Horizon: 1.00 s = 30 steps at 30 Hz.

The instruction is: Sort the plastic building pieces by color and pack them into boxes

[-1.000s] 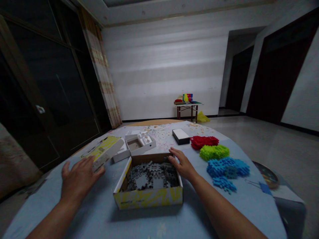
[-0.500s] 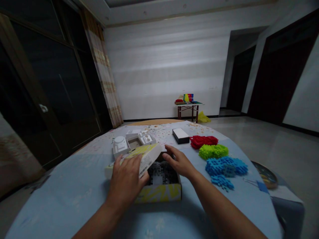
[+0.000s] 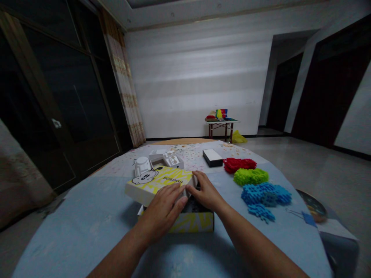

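Hands, two: left hand point(image 3: 164, 208), one; right hand point(image 3: 207, 193), one. Patterned lid point(image 3: 153, 178), one. Patterned box point(image 3: 194, 224), one; the dark pieces point(image 3: 197, 207) within are mostly covered, and I cannot count them. White boxes point(image 3: 142, 166): I make it at least two. Black-and-white box point(image 3: 212, 157), one. Red bundle point(image 3: 240, 165), one. Green bundle point(image 3: 251, 176), one. Blue bundles, by my remote count: large one point(image 3: 255, 192), small one point(image 3: 261, 212).

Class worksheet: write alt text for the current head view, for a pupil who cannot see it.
The left hand holds a yellow lid tilted over a matching box, with the right hand at the lid's right end. Red pieces, green pieces and blue pieces lie to the right on the table; white boxes sit beyond.
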Motion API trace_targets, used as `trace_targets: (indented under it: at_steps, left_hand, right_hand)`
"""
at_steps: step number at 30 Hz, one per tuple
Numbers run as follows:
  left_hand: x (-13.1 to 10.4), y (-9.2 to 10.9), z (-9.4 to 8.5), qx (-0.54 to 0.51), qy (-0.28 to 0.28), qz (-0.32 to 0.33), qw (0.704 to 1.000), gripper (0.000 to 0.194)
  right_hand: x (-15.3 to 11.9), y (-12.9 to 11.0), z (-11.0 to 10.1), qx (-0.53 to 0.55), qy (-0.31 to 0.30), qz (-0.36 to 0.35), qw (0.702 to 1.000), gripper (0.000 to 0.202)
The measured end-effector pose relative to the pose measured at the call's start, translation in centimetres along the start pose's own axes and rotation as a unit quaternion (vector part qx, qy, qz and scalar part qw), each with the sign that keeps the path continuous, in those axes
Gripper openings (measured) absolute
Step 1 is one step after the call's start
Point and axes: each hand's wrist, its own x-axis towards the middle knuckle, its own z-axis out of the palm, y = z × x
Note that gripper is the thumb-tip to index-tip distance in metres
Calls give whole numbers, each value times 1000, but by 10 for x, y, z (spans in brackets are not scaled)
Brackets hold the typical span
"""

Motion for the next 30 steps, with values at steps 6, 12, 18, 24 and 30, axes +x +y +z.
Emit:
trace_targets:
  at_steps: [6, 12, 18, 24, 30]
  left_hand:
    - [11, -65, -30, 17, 205, -110, 972, 48]
    - [0, -164, -29, -61, 222, -371, 900, 66]
    - [-3, -162, -19, -148, 181, -365, 901, 52]
    - [1, -150, -22, -100, 242, -377, 889, 51]
    - [-5, -110, -43, -103, 275, -340, 893, 49]
  right_hand:
    - [-4, -4, -2, -38, -25, 9, 999, 52]
    - [-5, -9, -5, -64, -53, -6, 997, 47]
    - [-6, -13, -8, -60, -80, -19, 995, 54]
    - [-9, -20, -10, -8, -108, -66, 992, 46]
    - [-1, -27, -34, 83, -12, -105, 991, 43]
